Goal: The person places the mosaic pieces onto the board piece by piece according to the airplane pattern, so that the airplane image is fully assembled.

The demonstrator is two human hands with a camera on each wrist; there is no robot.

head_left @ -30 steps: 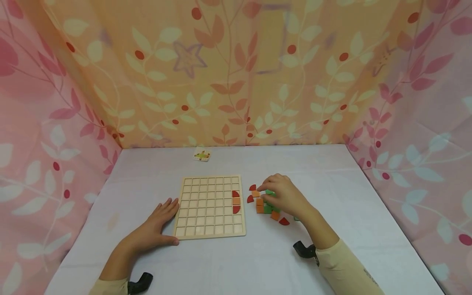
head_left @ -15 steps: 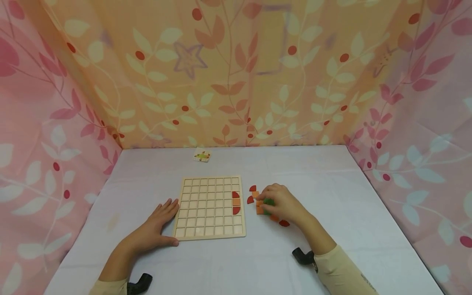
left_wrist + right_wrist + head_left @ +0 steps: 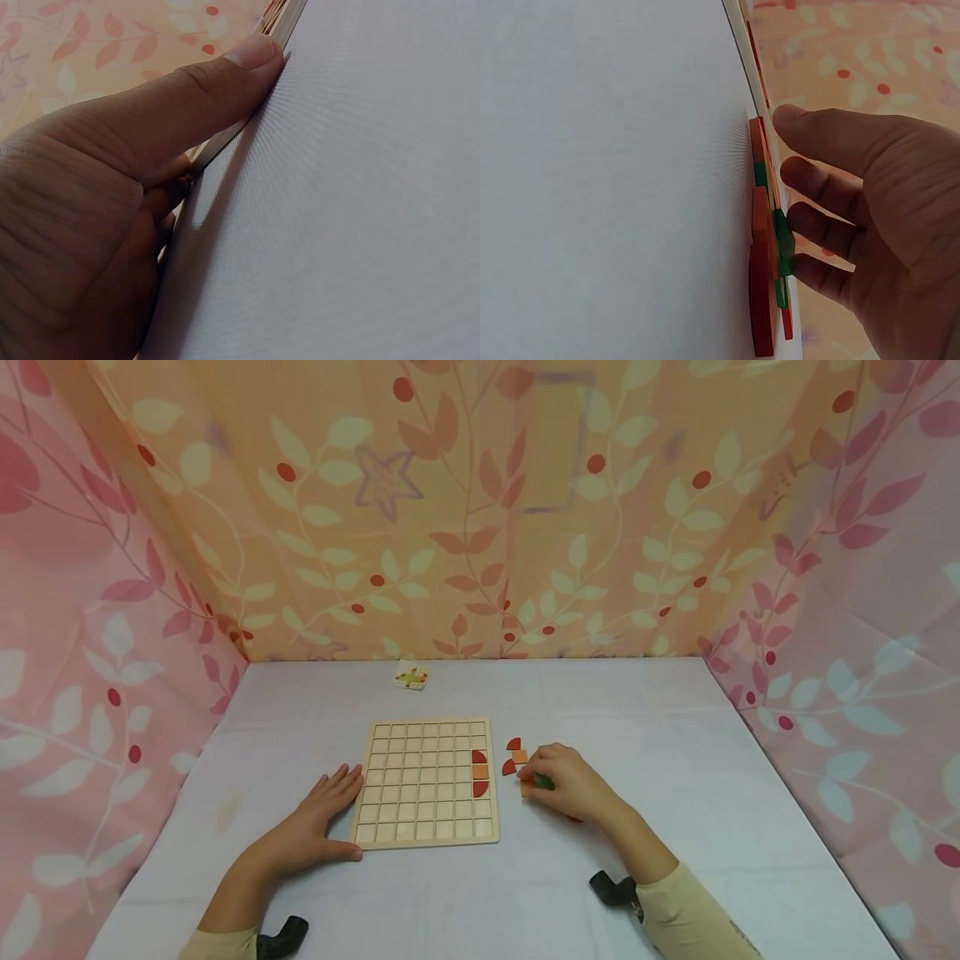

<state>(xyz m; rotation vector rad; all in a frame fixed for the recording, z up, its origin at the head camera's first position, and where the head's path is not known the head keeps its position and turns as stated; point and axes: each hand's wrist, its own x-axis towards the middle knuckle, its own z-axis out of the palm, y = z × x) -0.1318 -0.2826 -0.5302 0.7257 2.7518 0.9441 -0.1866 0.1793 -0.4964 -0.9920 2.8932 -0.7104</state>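
Note:
A wooden grid board lies flat on the table, with one orange square between two red rounded pieces in its right column. My left hand rests at the board's left side, fingers extended, the thumb touching its near edge. Right of the board, my right hand hovers low over a cluster of loose pieces. Its fingertips touch a green piece, which is tilted, while the thumb stands apart from it. The hand hides much of the cluster from the head camera.
Loose red quarter-round pieces and an orange square lie between board and right hand. A small printed card lies at the back of the white-covered table. Patterned cloth hangs behind and at both sides.
My right hand has come down and slightly toward me over the cluster, covering more of the green and orange pieces. The left hand and the board stay put.

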